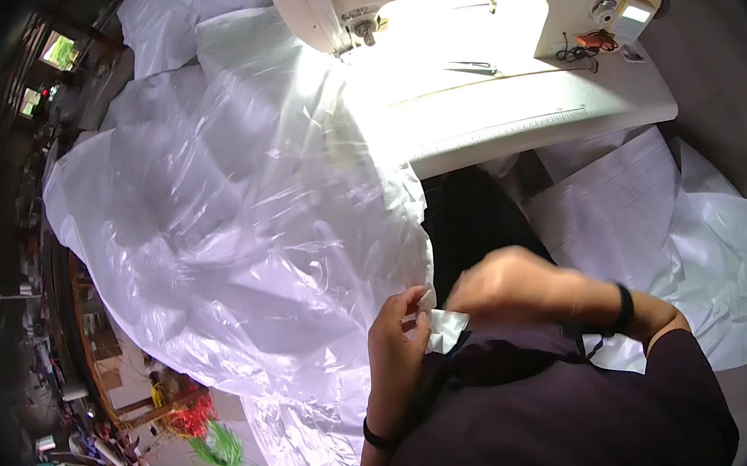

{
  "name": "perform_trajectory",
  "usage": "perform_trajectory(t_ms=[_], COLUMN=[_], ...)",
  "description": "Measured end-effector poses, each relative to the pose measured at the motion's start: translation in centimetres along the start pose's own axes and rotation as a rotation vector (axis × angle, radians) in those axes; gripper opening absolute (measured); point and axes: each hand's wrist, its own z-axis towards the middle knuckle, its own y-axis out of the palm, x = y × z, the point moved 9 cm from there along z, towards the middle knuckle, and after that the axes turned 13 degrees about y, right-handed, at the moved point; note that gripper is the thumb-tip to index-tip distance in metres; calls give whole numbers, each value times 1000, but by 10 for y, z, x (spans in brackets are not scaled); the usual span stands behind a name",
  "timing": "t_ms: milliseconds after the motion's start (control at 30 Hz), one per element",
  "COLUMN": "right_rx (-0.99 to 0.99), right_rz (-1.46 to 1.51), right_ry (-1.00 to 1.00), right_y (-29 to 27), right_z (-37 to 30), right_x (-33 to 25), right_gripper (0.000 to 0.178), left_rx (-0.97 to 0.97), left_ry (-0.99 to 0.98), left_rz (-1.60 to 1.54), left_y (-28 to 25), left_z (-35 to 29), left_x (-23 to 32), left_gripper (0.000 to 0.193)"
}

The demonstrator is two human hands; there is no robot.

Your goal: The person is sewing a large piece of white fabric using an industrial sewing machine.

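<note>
A large shiny white plastic sheet spreads from the sewing machine down across the left to my lap. My left hand pinches the sheet's right edge between thumb and fingers. Close beside it, my right hand is closed at the same edge, slightly blurred. A small folded flap of the sheet shows between the two hands. The right fingertips are mostly hidden behind the hand. Where the sheet reaches the needle area, bright lamp light washes out the detail.
Thread snips lie on the lit machine bed. More white sheeting hangs and bunches at the right, below the bed's edge. On the left floor are red strands and a green bristly bundle beside a wooden frame.
</note>
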Motion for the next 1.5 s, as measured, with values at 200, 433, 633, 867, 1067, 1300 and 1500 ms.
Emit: perform_trajectory(t_ms=[200, 433, 633, 867, 1067, 1300, 1500], right_rx=[842, 636, 398, -61, 3, 391, 409], right_rz=[-755, -496, 1219, 1572, 988, -60, -221], right_ry=[441, 587, 291, 401, 276, -69, -188], right_y=[-165, -163, -66, 25, 20, -16, -15], right_z=[44, 74, 42, 54, 56, 47, 52], right_x=[177, 244, 153, 76, 17, -45, -59], right_gripper=[29, 25, 40, 36, 25, 27, 24], left_rx=[58, 130, 305, 604, 705, 791, 696], left_ry=[-151, -174, -231, -72, 11, 38, 45], left_rz=[-456, -595, -452, -515, -476, -503, -440], left_y=[-1, -12, -40, -55, -62, -63, -61], left_z=[-21, -41, -62, -73, -82, -83, -83], left_x=[-37, -46, -43, -35, -30, -28, -19], left_gripper=[30, 38, 28, 22, 25, 23, 29])
